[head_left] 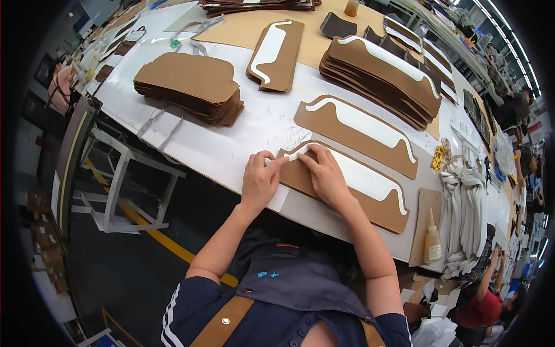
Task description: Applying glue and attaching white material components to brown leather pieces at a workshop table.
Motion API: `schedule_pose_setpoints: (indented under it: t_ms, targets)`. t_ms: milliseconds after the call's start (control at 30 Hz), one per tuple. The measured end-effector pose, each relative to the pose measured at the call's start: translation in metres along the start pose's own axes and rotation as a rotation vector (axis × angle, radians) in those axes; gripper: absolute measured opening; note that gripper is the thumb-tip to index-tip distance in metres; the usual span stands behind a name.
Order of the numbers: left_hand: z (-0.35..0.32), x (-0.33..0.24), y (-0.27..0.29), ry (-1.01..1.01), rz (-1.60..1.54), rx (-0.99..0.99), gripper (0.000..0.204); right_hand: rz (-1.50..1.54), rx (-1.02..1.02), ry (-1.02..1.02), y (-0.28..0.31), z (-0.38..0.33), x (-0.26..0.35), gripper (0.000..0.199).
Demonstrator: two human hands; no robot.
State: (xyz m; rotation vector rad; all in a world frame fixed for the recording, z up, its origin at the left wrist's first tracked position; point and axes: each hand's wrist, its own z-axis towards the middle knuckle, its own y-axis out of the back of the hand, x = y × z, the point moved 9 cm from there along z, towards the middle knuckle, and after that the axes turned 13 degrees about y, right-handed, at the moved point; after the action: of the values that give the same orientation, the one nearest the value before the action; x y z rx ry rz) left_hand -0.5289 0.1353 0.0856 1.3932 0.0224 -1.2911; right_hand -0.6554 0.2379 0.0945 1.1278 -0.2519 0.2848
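Observation:
A brown leather-like panel (378, 213) lies at the table's near edge, with a white shaped backing piece (361, 178) on its face. My left hand (261, 178) is closed in a pinch at the left end of the white piece, by the panel's edge. Thumb and bent fingers of my right hand (327, 177) press together on the white piece's curved part, a little further right. Just beyond lies a second brown panel (315, 117) bearing a similar white piece (361, 124). My fingers partly cover the left end of the nearer piece.
Brown panels form a stack (185, 78) at left and another stack (370, 75) at the back right. One more panel (289, 58) lies between them. At right stand a glue bottle (432, 246) and a pile of white strips (465, 208). A white metal frame (118, 185) stands left of the table.

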Motion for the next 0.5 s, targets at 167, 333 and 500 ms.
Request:
schedule_pose_setpoints:
  t_ms: [167,333,500]
  targets:
    - [-0.0027,-0.0067,-0.0008,-0.073,0.114,-0.036,0.040,-0.018,0.008,-0.017,-0.0010,0.0005,0.0018,0.046]
    - [-0.0041,-0.0087,-0.0003,-0.072,0.166,-0.052,0.040,-0.036,0.003,-0.017,-0.0032,-0.0006,0.0024,0.046]
    - [-0.0045,-0.0081,-0.0016,-0.059,0.180,-0.049,0.041,-0.086,-0.011,-0.016,-0.0034,0.0000,0.0042,0.045]
